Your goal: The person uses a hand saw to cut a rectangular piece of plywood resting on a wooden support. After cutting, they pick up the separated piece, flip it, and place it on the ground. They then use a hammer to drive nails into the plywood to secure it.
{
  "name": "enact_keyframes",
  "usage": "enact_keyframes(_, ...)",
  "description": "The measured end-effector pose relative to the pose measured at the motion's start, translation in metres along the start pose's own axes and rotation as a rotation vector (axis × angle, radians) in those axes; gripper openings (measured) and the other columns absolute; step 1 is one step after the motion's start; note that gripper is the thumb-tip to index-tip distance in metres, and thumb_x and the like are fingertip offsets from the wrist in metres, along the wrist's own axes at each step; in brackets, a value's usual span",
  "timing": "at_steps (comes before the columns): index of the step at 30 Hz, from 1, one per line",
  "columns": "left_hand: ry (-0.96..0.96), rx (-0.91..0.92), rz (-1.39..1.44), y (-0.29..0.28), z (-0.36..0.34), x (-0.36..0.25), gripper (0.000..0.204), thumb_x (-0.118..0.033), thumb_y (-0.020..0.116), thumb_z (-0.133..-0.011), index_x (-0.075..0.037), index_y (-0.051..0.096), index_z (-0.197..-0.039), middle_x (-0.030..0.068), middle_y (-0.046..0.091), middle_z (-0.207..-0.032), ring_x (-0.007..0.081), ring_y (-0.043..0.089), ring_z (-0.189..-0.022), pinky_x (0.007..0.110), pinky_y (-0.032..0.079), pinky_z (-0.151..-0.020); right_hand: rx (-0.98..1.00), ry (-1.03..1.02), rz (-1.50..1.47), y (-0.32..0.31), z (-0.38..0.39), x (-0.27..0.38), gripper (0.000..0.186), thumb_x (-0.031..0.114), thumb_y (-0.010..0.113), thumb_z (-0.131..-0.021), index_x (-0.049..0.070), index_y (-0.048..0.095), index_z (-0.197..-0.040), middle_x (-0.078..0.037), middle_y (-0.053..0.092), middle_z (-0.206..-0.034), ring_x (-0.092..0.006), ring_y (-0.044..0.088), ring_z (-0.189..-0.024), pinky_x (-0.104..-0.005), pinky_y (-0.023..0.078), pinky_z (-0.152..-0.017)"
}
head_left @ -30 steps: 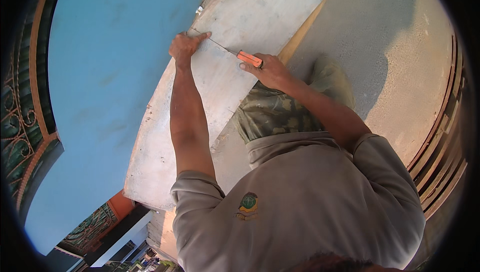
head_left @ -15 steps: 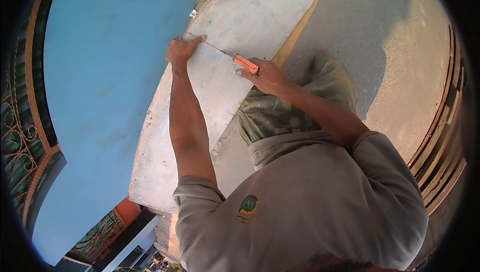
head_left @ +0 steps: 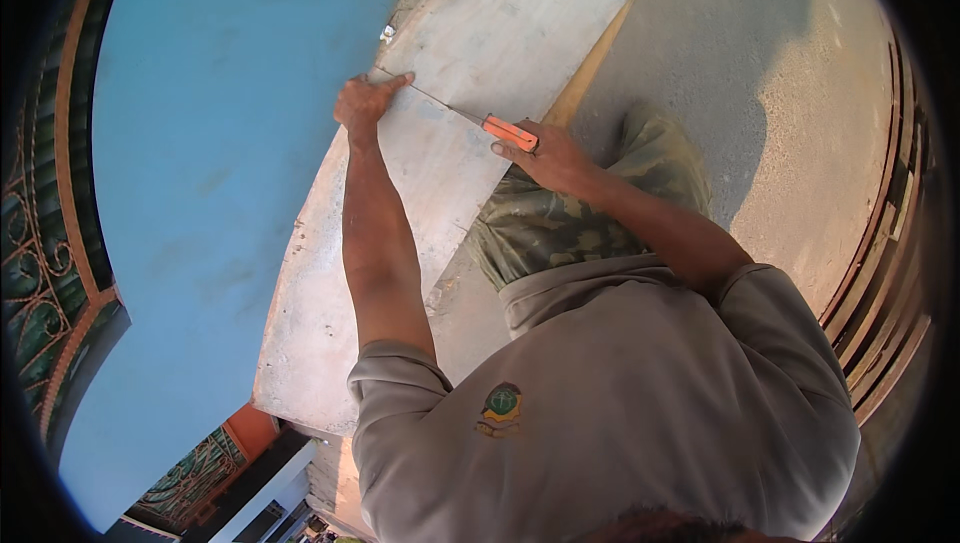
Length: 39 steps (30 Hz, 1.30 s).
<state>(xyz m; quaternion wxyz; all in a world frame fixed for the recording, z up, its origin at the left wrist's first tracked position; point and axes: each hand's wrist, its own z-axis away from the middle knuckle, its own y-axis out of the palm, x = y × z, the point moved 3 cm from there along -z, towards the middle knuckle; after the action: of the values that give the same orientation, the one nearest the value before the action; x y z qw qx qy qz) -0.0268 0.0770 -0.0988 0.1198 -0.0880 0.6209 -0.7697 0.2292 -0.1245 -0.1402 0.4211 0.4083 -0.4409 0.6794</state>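
A long pale whitish board (head_left: 500, 23) lies slantwise in front of me. My right hand (head_left: 553, 159) is closed round the orange handle of a handsaw (head_left: 511, 134), near the board's right edge. The thin blade appears edge-on and points up and left, in line with a dark narrow line across the board. At the other end of that line, my left hand (head_left: 366, 103) grips the board's left edge. Its thumb stretches over the top surface toward the line, while the other fingers are curled and partly hidden.
A blue wall (head_left: 230, 143) rises along the left, close to my left hand. Under the board's right edge shows a yellowish strip (head_left: 592, 68). Grey paved ground (head_left: 720, 53) spreads to the right, with wooden slats (head_left: 885, 283) at the far right. My camouflage-clad knee (head_left: 660, 158) is beside the board.
My right hand and the handsaw have drawn back slightly to the right and down. My left hand stays at the same place on the board.
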Motion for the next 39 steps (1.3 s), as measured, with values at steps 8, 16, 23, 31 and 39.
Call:
enact_keyframes(8, -0.019, 0.059, 0.079, 0.016, -0.014, 0.031, 0.104, -0.071, 0.081, -0.053, -0.007, 0.058, -0.131, 0.0127, 0.065, -0.123, 0.0296, 0.060, -0.116, 0.042, 0.050, -0.093, 0.049, 0.027, 0.028, -0.101, 0.177, 0.012, 0.047, 0.029, 0.065, -0.092, 0.002, 0.055, -0.129, -0.016, 0.067, -0.108, -0.0207, 0.067, -0.097, -0.0356, 0.051, -0.085)
enact_keyframes(16, -0.023, 0.059, -0.028, 0.001, -0.001, 0.002, 0.103, -0.072, 0.080, -0.053, -0.005, 0.060, -0.128, 0.0135, 0.066, -0.121, 0.0298, 0.060, -0.116, 0.042, 0.049, -0.093, 0.040, 0.109, 0.027, -0.018, 0.020, 0.012, 0.044, 0.043, 0.063, -0.092, 0.000, 0.063, -0.104, -0.017, 0.066, -0.082, -0.0268, 0.063, -0.076, -0.0401, 0.049, -0.072)
enact_keyframes(23, 0.016, 0.005, 0.072, 0.013, -0.008, 0.031, 0.101, -0.069, 0.082, -0.053, -0.006, 0.060, -0.128, 0.0142, 0.068, -0.115, 0.0302, 0.064, -0.108, 0.041, 0.051, -0.090, -0.053, 0.038, -0.113, -0.102, 0.183, 0.009, 0.047, 0.035, 0.065, -0.092, 0.002, 0.060, -0.125, -0.015, 0.068, -0.093, -0.0227, 0.064, -0.086, -0.0368, 0.049, -0.083)
enact_keyframes(31, 0.078, -0.023, 0.008, 0.004, 0.000, 0.003, 0.101, -0.071, 0.081, -0.053, -0.006, 0.060, -0.128, 0.0144, 0.068, -0.115, 0.0304, 0.063, -0.110, 0.042, 0.050, -0.092, 0.087, 0.133, 0.070, -0.012, 0.012, 0.010, 0.045, 0.043, 0.064, -0.093, -0.001, 0.062, -0.103, -0.017, 0.062, -0.078, -0.0246, 0.057, -0.073, -0.0370, 0.047, -0.073)
enact_keyframes(39, 0.061, -0.027, -0.005, 0.020, -0.007, 0.037, 0.102, -0.073, 0.079, -0.054, -0.005, 0.060, -0.128, 0.0144, 0.068, -0.114, 0.0308, 0.064, -0.108, 0.043, 0.051, -0.090, 0.042, 0.140, -0.134, -0.096, 0.176, 0.013, 0.046, 0.033, 0.063, -0.092, 0.003, 0.058, -0.127, -0.013, 0.067, -0.099, -0.0195, 0.065, -0.089, -0.0356, 0.050, -0.083)
